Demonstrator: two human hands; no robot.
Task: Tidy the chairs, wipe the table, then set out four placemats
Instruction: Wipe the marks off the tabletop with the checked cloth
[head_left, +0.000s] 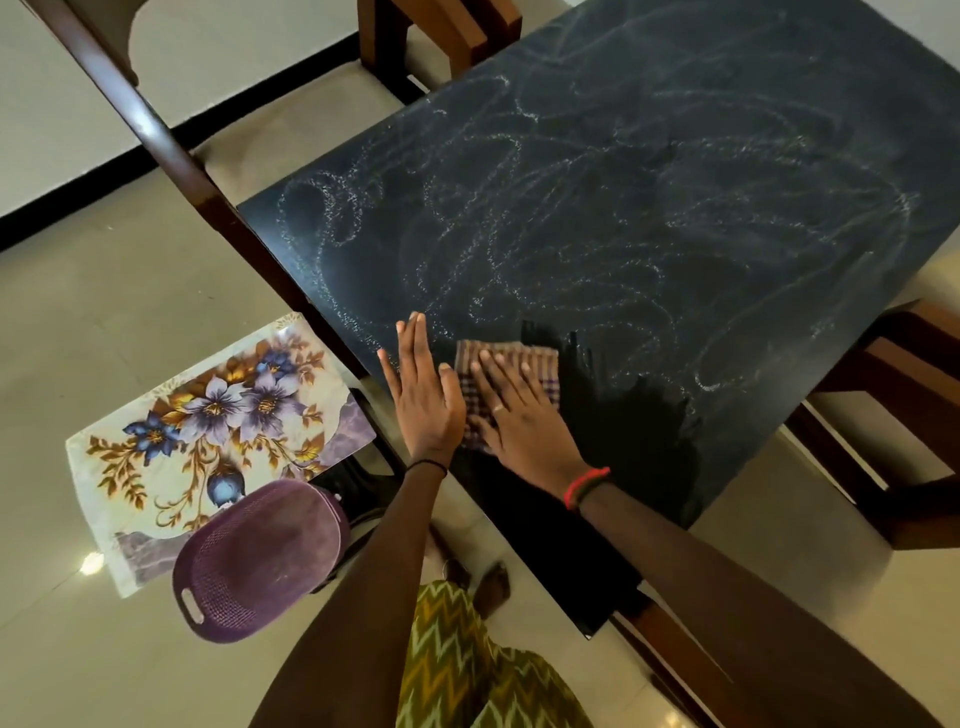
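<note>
A dark table (649, 197) carries pale swirled smears over most of its top, and a darker smear-free patch lies near its front edge. On that edge my right hand (519, 410) presses flat, fingers straight, on a checked purple cloth (524, 358). My left hand (423, 389) lies flat on the tabletop just left of the cloth, fingers straight and together. A floral placemat (208, 415) rests on a low black stool to the left of the table.
A purple plastic basket (260, 561) lies overturned on part of the placemat. Wooden chairs stand around the table: one at the far left (171, 156), one at the top (441, 36), one at the right (893, 415). Tiled floor lies all around.
</note>
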